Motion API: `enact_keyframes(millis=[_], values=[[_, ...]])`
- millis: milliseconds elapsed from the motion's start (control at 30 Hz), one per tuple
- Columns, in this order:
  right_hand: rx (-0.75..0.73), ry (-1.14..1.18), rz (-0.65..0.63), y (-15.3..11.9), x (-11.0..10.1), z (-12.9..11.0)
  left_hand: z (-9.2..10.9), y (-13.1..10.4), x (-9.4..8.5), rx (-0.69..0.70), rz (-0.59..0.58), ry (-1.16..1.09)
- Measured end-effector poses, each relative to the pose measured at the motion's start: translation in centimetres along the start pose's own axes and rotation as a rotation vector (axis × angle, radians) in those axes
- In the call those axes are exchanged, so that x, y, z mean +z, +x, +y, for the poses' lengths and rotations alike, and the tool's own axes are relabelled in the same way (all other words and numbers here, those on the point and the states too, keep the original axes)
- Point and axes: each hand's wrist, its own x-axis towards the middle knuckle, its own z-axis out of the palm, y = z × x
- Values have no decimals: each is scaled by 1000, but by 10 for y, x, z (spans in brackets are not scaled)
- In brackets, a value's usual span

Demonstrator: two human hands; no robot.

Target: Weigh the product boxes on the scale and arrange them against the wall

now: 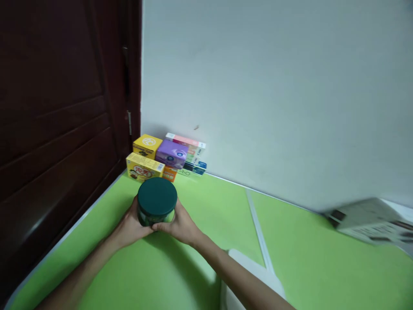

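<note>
A round jar with a dark green lid (157, 196) is held between my two hands. My left hand (130, 228) wraps round its left side and my right hand (180, 224) its right side, with the thumbs near each other at the front. Just behind the jar stands a yellow box with red lettering (144, 168). Farther back are another yellow box (146, 145), a purple pack (172, 153) and a long pink and white box (185, 140). An orange box (169, 173) shows partly behind the lid.
The surface is light green (213, 211) with a pale strip (258, 228) across it. A white object (254, 271) lies partly under my right forearm. A blurred grey box (371, 221) is at the far right. A dark door (58, 107) and a pale wall (258, 94) border the surface.
</note>
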Motion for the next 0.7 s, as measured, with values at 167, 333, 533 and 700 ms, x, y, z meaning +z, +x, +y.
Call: enact_keyframes(millis=[167,333,533,700], values=[[23,-70,52,-65,-63,-28,64,-15,40,146,-18,13],[93,-141,127,-141,-118,-38,108,-39,102,222,-80,-54],[129,-131,191,-210,-146,-26,124,-73,156,219,-210,-123],[118,-81,194,-233,-153,-13,127,-87,182,163,-250,-136]])
